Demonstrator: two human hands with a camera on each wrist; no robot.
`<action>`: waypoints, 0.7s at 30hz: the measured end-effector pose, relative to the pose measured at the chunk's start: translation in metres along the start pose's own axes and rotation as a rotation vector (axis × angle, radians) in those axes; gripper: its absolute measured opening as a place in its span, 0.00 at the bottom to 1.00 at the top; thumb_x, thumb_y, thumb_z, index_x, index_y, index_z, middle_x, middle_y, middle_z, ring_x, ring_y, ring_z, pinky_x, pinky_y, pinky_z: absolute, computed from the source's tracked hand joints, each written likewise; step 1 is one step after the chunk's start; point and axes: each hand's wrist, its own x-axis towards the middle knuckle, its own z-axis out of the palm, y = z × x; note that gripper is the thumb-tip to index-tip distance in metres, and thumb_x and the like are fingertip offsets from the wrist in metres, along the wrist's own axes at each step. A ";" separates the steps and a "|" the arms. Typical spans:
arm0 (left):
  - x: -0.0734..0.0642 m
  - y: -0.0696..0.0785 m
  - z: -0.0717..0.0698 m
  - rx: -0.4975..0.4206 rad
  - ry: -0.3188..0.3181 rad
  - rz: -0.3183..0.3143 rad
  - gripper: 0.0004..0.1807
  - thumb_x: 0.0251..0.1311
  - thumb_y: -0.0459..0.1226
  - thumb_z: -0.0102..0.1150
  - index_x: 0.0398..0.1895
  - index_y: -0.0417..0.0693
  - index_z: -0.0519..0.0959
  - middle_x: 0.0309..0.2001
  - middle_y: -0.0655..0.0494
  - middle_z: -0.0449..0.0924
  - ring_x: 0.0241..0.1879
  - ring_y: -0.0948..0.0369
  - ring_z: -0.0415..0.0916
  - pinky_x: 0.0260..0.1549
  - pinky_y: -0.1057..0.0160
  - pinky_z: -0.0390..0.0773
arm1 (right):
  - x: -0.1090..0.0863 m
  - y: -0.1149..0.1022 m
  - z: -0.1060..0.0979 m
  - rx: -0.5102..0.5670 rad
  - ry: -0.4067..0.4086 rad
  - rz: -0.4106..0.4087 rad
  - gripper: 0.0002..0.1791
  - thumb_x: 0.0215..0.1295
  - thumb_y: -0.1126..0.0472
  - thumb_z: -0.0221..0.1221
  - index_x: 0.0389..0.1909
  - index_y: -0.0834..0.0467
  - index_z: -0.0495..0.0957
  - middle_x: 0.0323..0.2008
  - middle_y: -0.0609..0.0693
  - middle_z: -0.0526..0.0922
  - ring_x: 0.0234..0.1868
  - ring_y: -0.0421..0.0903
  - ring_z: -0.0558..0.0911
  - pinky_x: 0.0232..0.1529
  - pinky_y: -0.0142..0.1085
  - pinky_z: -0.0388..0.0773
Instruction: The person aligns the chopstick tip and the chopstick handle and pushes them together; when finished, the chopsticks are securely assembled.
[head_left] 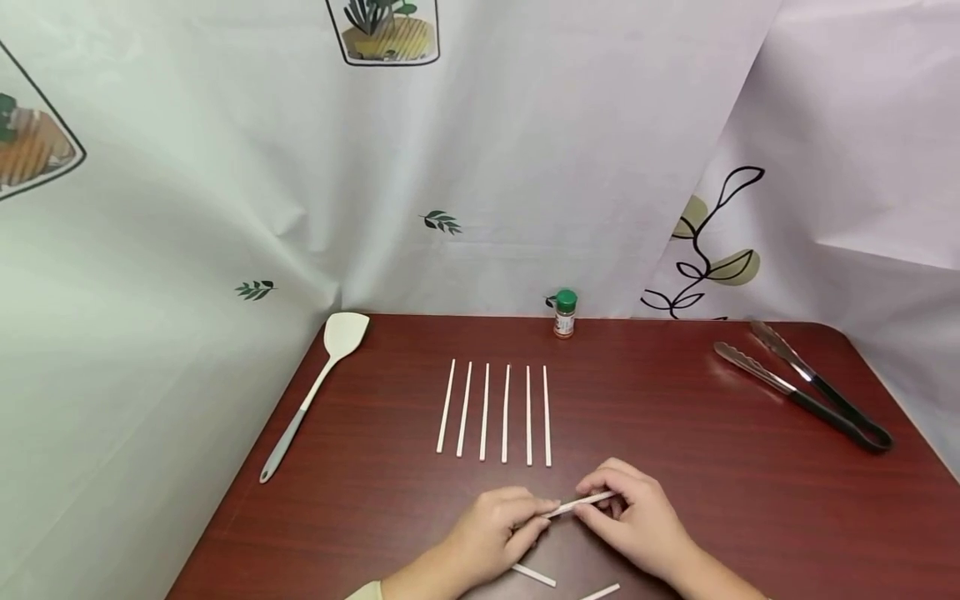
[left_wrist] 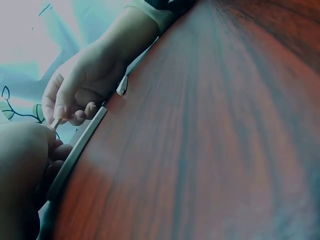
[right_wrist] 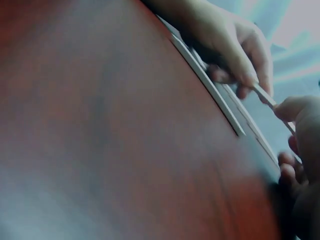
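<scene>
A thin white stick [head_left: 581, 503] is held slanted above the table's near part, one end in each hand. My left hand [head_left: 498, 529] pinches its left end between thumb and fingers. The right hand [head_left: 637, 517] grips the other end, fingers curled around it. Below the left hand lies another white stick [head_left: 535, 575], partly covered by that hand. One more loose stick [head_left: 602, 592] is cut off by the bottom edge of the head view. In the right wrist view, the held stick [right_wrist: 264, 95] spans the gap between both hands, over sticks lying on the table.
Beyond the hands, several white sticks [head_left: 484, 412] lie side by side in a row. A white spatula [head_left: 322, 379] rests at the left edge of the dark red table [head_left: 637, 400]. At the back stands a green-capped spice jar [head_left: 566, 315]; metal tongs [head_left: 813, 392] lie far right.
</scene>
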 end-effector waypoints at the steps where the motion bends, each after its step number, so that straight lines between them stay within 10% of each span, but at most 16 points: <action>1: 0.000 0.000 0.001 -0.003 -0.001 -0.014 0.13 0.69 0.32 0.68 0.54 0.49 0.89 0.39 0.61 0.88 0.36 0.75 0.78 0.40 0.80 0.76 | 0.000 0.000 -0.003 0.035 -0.012 0.059 0.21 0.50 0.72 0.80 0.42 0.54 0.86 0.31 0.42 0.82 0.22 0.34 0.74 0.20 0.24 0.70; 10: 0.002 -0.002 0.004 -0.015 -0.115 0.080 0.16 0.69 0.32 0.66 0.57 0.53 0.86 0.50 0.65 0.88 0.52 0.76 0.81 0.54 0.75 0.76 | 0.007 0.011 -0.030 0.593 0.027 0.518 0.34 0.63 0.80 0.66 0.68 0.75 0.63 0.36 0.48 0.85 0.29 0.36 0.82 0.27 0.29 0.79; 21: 0.018 -0.003 0.009 0.128 -0.237 0.190 0.20 0.64 0.44 0.73 0.60 0.59 0.86 0.52 0.70 0.86 0.51 0.73 0.80 0.58 0.74 0.73 | 0.029 0.025 -0.023 0.449 0.133 0.389 0.29 0.62 0.82 0.66 0.61 0.79 0.64 0.33 0.55 0.86 0.32 0.38 0.85 0.32 0.28 0.80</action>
